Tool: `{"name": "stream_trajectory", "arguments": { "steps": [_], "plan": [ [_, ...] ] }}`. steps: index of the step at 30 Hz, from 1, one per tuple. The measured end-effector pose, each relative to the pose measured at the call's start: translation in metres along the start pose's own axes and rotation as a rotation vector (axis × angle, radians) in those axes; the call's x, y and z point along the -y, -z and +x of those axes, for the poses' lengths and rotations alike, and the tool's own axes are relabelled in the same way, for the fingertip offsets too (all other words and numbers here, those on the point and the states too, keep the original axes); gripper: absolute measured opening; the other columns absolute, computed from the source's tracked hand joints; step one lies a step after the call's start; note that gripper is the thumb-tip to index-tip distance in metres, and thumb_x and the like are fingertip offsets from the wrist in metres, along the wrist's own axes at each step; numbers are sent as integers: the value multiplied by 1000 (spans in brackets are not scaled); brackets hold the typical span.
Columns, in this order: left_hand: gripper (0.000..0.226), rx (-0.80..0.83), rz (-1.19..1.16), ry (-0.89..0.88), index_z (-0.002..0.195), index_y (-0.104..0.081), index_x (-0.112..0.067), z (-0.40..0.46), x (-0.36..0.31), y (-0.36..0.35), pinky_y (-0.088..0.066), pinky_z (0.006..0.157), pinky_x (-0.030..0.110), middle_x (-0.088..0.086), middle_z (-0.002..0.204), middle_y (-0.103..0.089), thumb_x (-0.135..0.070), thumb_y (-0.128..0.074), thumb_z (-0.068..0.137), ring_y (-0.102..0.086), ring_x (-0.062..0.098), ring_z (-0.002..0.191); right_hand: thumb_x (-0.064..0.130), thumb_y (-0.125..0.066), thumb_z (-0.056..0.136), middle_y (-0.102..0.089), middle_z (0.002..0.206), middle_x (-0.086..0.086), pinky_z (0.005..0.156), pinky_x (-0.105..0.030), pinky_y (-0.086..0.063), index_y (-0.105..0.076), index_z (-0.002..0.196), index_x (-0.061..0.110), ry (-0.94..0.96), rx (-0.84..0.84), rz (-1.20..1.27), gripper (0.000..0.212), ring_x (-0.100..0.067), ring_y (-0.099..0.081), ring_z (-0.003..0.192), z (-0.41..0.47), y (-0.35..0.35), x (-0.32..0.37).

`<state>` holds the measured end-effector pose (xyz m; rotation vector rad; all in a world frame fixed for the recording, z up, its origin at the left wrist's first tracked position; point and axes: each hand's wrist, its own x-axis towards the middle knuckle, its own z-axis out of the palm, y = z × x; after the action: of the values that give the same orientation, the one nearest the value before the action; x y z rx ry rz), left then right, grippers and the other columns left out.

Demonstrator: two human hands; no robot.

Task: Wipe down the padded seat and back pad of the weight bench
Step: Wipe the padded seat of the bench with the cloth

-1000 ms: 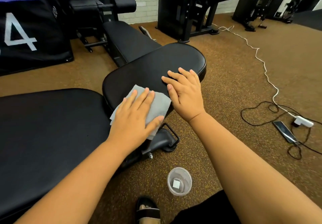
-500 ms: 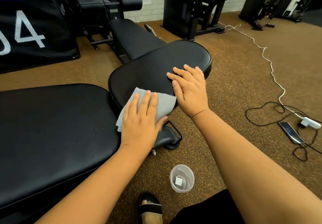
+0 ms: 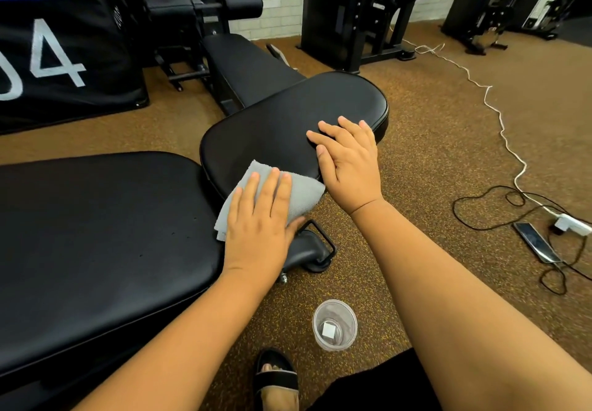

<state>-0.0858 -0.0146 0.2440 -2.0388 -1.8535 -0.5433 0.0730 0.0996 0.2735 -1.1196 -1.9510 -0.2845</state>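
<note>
The weight bench has a black padded seat [image 3: 288,116] in the middle and a larger black back pad [image 3: 96,234] at the left. A grey cloth [image 3: 302,191] lies on the seat's near corner, over the gap between the pads. My left hand [image 3: 259,218] presses flat on the cloth with fingers spread. My right hand [image 3: 349,161] rests palm down on the seat's near right edge, fingers apart, holding nothing.
A clear plastic cup [image 3: 334,324] stands on the brown floor by my sandalled foot [image 3: 277,382]. The bench's adjustment handle [image 3: 315,247] sticks out below the cloth. A phone [image 3: 536,242], charger and cables [image 3: 499,122] lie at right. Another bench [image 3: 246,65] and machines stand behind.
My left hand has slid the cloth slightly toward the seat's near edge and the gap. My right hand has stayed on the seat. The view has shifted a little.
</note>
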Motion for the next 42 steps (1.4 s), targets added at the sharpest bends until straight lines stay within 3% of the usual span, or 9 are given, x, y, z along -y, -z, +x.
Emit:
{"name": "stream_trajectory", "arguments": {
  "steps": [3,8,15,18,22,27,32,37,42],
  "plan": [
    [71,75,-85,50,144,-41,-10,17,1,8,-32,113,49,10,148,-44,-60,-30,95,-38,34,138,30,-41,100,-65,126,2,117,-44,-20,-70,121,25,-2,8,-1,36,-26,-46,131,0,-1,0],
    [79,173,-229,155,151,-29,-17,37,8,17,-14,120,47,2,159,-26,-65,-8,91,-15,26,148,31,-41,100,-65,125,2,116,-48,-23,-70,119,24,-6,-12,11,36,-27,-48,131,0,-2,-1],
    [71,216,-158,-35,154,-23,-21,20,14,18,-18,119,50,1,160,-24,-62,-16,96,-17,28,148,30,-41,100,-65,124,1,115,-49,-24,-71,118,24,-1,-43,35,35,-27,-48,129,-1,-6,-3],
    [68,260,-292,94,155,-15,-26,37,26,19,-5,120,45,-5,163,-12,-62,-15,97,-2,22,150,30,-41,100,-65,124,2,114,-50,-24,-71,118,23,-2,-46,30,36,-26,-48,129,-1,-6,-2],
    [65,260,-290,211,155,-15,-24,47,23,19,-1,120,45,-2,163,-9,-56,-19,99,1,23,150,30,-40,100,-65,124,2,115,-49,-23,-71,118,23,-8,-40,21,36,-26,-47,130,-1,-7,-2],
    [72,271,-262,182,156,-7,-22,32,20,21,4,119,42,-1,164,-1,-61,-10,96,7,22,150,29,-41,100,-65,125,2,116,-48,-22,-71,119,23,-13,-45,23,36,-26,-47,130,-1,-7,-2],
    [76,190,-205,70,155,-14,-20,1,18,19,-1,121,42,1,163,-12,-65,-10,95,-1,23,151,29,-40,100,-64,126,1,116,-49,-22,-70,119,23,-13,-47,30,37,-26,-46,130,-1,-7,-1],
    [63,243,-396,301,154,-19,-27,35,32,17,2,120,41,-7,163,-8,-57,-18,99,4,16,150,29,-39,100,-64,126,1,116,-48,-21,-70,119,22,-14,-45,29,37,-26,-46,130,-1,-6,-1],
    [60,285,-334,423,154,-19,-19,59,38,14,-5,120,46,1,163,-9,-49,-24,101,-1,25,149,30,-39,100,-64,126,0,118,-45,-19,-70,119,21,-22,-29,37,38,-26,-45,131,-1,-5,1]
  ]
}}
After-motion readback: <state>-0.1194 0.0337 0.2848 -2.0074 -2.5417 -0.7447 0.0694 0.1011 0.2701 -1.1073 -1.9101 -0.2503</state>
